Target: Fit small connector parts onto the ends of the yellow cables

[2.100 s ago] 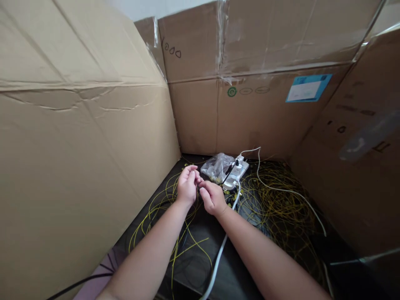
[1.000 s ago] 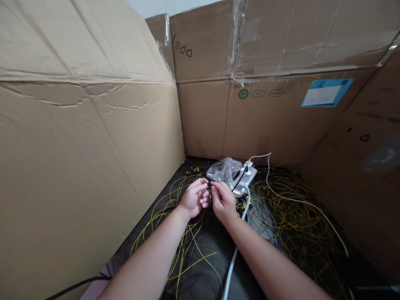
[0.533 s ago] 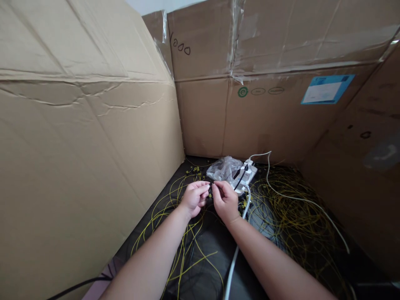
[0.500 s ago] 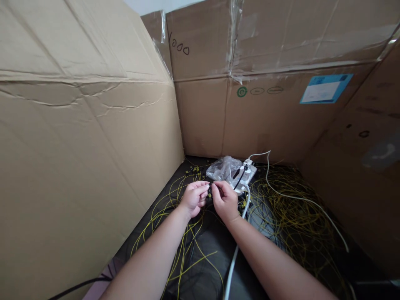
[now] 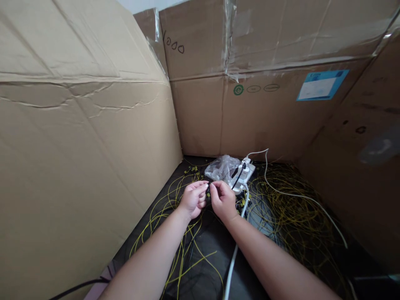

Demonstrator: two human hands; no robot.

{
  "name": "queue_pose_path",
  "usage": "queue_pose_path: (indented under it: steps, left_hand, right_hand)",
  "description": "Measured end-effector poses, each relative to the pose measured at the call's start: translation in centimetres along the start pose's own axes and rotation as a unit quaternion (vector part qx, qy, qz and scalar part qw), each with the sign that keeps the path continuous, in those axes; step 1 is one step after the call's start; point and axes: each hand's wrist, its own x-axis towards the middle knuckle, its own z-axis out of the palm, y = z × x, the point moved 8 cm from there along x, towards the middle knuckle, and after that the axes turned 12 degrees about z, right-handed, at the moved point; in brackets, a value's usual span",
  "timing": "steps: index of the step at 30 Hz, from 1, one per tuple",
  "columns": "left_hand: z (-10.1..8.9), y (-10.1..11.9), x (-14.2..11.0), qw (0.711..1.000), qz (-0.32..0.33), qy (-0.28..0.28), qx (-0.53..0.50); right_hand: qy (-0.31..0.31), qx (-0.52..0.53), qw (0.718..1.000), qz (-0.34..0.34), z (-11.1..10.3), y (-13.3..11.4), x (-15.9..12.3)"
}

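Observation:
My left hand [image 5: 193, 199] and my right hand [image 5: 222, 200] are held close together over a dark table, fingers curled and fingertips meeting in a pinch on a small dark piece between them that I cannot make out. Thin yellow wires [image 5: 175, 208] lie in loops under and around both hands. Just beyond my right hand sits a white power strip [image 5: 242, 176] with a black plug in it, and a crumpled clear plastic bag [image 5: 222, 166] lies against it.
Tall cardboard walls enclose the table: a left wall [image 5: 78, 146], a back wall [image 5: 250, 104] with a blue label [image 5: 321, 85], and a right wall [image 5: 359, 158]. A white cable [image 5: 233, 262] runs toward me. More tangled yellow wire [image 5: 290, 212] fills the right side.
Both hands dropped slightly and moved closer to the power strip over two seconds, staying pinched together. In the last half second they hardly moved; the view shifted a little.

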Motion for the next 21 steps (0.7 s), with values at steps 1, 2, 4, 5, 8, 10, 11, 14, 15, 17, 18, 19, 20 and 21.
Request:
queue_pose_path:
  steps: [1, 2, 4, 5, 8, 10, 11, 14, 15, 17, 18, 19, 20, 21]
  left_hand:
    - [0.0, 0.0, 0.0, 1.0, 0.003, 0.003, -0.001]
    - [0.0, 0.0, 0.0, 1.0, 0.005, 0.006, -0.002]
    - [0.0, 0.0, 0.0, 1.0, 0.007, 0.01, -0.005]
    - [0.0, -0.1, 0.0, 1.0, 0.008, 0.01, -0.005]
    - [0.1, -0.2, 0.1, 1.0, 0.014, 0.007, -0.003]
    - [0.2, -0.1, 0.0, 1.0, 0.018, 0.005, -0.001]
    - [0.2, -0.1, 0.0, 1.0, 0.019, 0.005, 0.001]
    - [0.2, 0.1, -0.1, 1.0, 0.019, 0.01, 0.007]
    - [0.2, 0.2, -0.1, 1.0, 0.019, 0.012, 0.008]
    - [0.2, 0.2, -0.1, 1.0, 0.018, 0.014, 0.008]
    - [0.2, 0.2, -0.1, 1.0, 0.018, 0.014, 0.008]
    - [0.1, 0.2, 0.0, 1.0, 0.018, 0.013, 0.008]
    - [0.1, 0.2, 0.0, 1.0, 0.019, 0.011, 0.008]
    - [0.1, 0.2, 0.1, 1.0, 0.02, 0.009, 0.012]
  right_hand:
    - [-0.001, -0.001, 1.0, 0.0, 0.0, 0.0, 0.0]
    - [-0.004, -0.001, 1.0, 0.001, 0.1, 0.0, 0.0]
    - [-0.008, -0.003, 1.0, 0.003, 0.2, 0.1, 0.0]
    - [-0.009, -0.004, 1.0, 0.003, 0.2, 0.1, 0.0]
    - [-0.008, -0.006, 1.0, -0.004, 0.3, 0.1, -0.1]
    - [-0.006, -0.005, 1.0, -0.003, 0.2, 0.0, -0.1]
    - [-0.006, -0.004, 1.0, 0.0, 0.2, 0.0, -0.1]
    - [-0.011, 0.002, 1.0, 0.011, 0.2, 0.2, -0.1]
    - [-0.014, 0.005, 1.0, 0.014, 0.3, 0.3, 0.0]
    - [-0.02, 0.015, 0.999, 0.021, 0.4, 0.5, 0.0]
    - [-0.023, 0.02, 0.999, 0.027, 0.5, 0.7, 0.1]
    - [-0.028, 0.026, 0.999, 0.035, 0.6, 0.9, 0.1]
    - [-0.033, 0.033, 0.998, 0.044, 0.7, 1.2, 0.1]
    - [-0.037, 0.038, 0.997, 0.053, 0.9, 1.4, 0.1]
